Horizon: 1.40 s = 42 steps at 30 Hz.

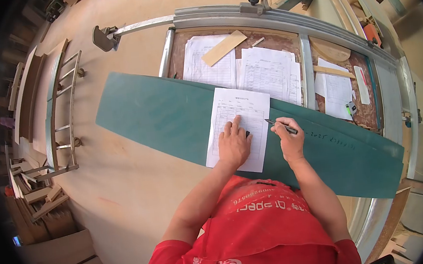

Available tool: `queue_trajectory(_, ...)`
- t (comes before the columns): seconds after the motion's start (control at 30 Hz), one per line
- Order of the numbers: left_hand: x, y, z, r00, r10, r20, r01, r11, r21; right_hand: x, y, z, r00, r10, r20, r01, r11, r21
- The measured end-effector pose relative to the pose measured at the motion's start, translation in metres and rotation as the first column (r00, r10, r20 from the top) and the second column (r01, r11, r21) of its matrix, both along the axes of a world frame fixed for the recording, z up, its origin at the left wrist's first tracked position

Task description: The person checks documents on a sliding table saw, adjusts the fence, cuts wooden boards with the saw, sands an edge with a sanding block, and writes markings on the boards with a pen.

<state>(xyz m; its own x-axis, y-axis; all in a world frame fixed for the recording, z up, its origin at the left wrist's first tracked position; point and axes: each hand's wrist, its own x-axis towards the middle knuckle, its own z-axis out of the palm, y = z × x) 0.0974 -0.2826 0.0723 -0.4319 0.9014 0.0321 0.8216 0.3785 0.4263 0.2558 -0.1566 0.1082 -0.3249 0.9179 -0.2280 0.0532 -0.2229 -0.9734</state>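
Note:
A printed form sheet (254, 153) lies on a long dark green board (153, 112). My left hand (234, 144) rests on the sheet, its index finger stretched out along the printed rows. By the thumb of that hand, a small black piece like a pen cap (247, 134) sticks out, apparently held by curled fingers. To the right of the sheet, my right hand (290, 139) is closed around a dark marker pen (285, 128), its tip pointing left towards the sheet's edge. Dark handwriting (332, 138) runs over the green surface right of this hand.
Beyond the board, a metal-framed bench (307, 67) holds paper stacks (266, 68), a wooden strip (224, 48) and a small green-black object (351, 108). A metal rail (225, 14) spans its far side. At left stand a wheeled rack (69, 110) and wood offcuts (45, 199).

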Motion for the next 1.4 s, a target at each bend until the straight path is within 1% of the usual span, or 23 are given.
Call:
queue_trajectory(0.03, 0.001, -0.002, -0.001, 1.0, -0.003, -0.005, 0.003, 1.0, 0.012, -0.011, -0.001, 0.001, 1.0, 0.029, 0.007, -0.029, 1.0, 0.004)
queue_trajectory(0.07, 0.001, -0.003, -0.002, 1.0, -0.001, 0.013, 0.001, 1.0, 0.001, -0.024, -0.003, 0.001, 0.998, 0.029, -0.052, -0.029, 1.0, 0.0)
queue_trajectory(0.13, 0.0, -0.003, -0.004, 0.999, 0.0, 0.041, 0.0, 1.0, -0.02, -0.043, -0.003, -0.006, 0.994, 0.052, -0.093, -0.054, 0.998, -0.014)
queue_trajectory(0.2, 0.0, -0.003, -0.001, 1.0, 0.007, -0.025, -0.007, 1.0, -0.005, -0.06, -0.003, -0.003, 0.992, 0.057, -0.114, -0.062, 0.997, -0.042)
queue_trajectory(0.23, 0.001, -0.003, 0.0, 0.998, 0.012, -0.058, -0.011, 1.0, 0.007, -0.065, -0.004, -0.004, 0.993, 0.056, -0.104, -0.064, 0.995, -0.071)
queue_trajectory(0.3, -0.001, -0.001, -0.005, 0.998, 0.017, -0.054, -0.015, 0.999, 0.037, -0.074, -0.001, -0.01, 0.994, 0.058, -0.096, -0.069, 0.991, -0.114)
queue_trajectory(0.53, -0.001, -0.004, -0.014, 0.999, 0.019, -0.038, -0.016, 0.998, 0.068, -0.082, -0.001, -0.03, 0.997, 0.072, -0.025, -0.074, 0.994, -0.075)
queue_trajectory(0.63, -0.001, -0.002, -0.011, 0.999, 0.022, -0.034, -0.02, 0.999, 0.048, -0.081, -0.001, -0.03, 0.997, 0.069, -0.016, -0.07, 0.992, -0.101)
queue_trajectory(0.73, -0.001, -0.003, -0.014, 0.999, 0.023, -0.033, -0.02, 0.997, 0.071, -0.081, -0.001, -0.029, 0.998, 0.058, -0.039, -0.062, 0.991, -0.117)
queue_trajectory(0.93, -0.001, -0.002, -0.016, 0.998, 0.018, -0.052, -0.014, 0.997, 0.072, -0.083, -0.003, -0.029, 0.998, 0.055, -0.04, -0.059, 0.993, -0.103)
queue_trajectory(1.07, -0.002, -0.003, -0.015, 0.999, 0.009, -0.048, -0.005, 0.997, 0.077, -0.083, -0.003, -0.032, 0.997, 0.076, 0.006, -0.076, 0.995, -0.072)
queue_trajectory(1.23, -0.002, -0.004, -0.024, 0.998, 0.018, -0.053, -0.011, 0.991, 0.132, -0.084, -0.004, -0.031, 0.987, 0.119, 0.105, -0.116, 0.993, -0.029)
queue_trajectory(1.33, -0.002, -0.005, -0.023, 0.999, 0.029, -0.046, -0.023, 0.991, 0.131, -0.086, -0.007, -0.02, 0.982, 0.14, 0.126, -0.138, 0.99, -0.028)
queue_trajectory(1.4, -0.002, -0.004, -0.022, 0.998, 0.035, -0.047, -0.029, 0.991, 0.13, -0.087, -0.007, -0.024, 0.979, 0.153, 0.137, -0.152, 0.988, -0.018)
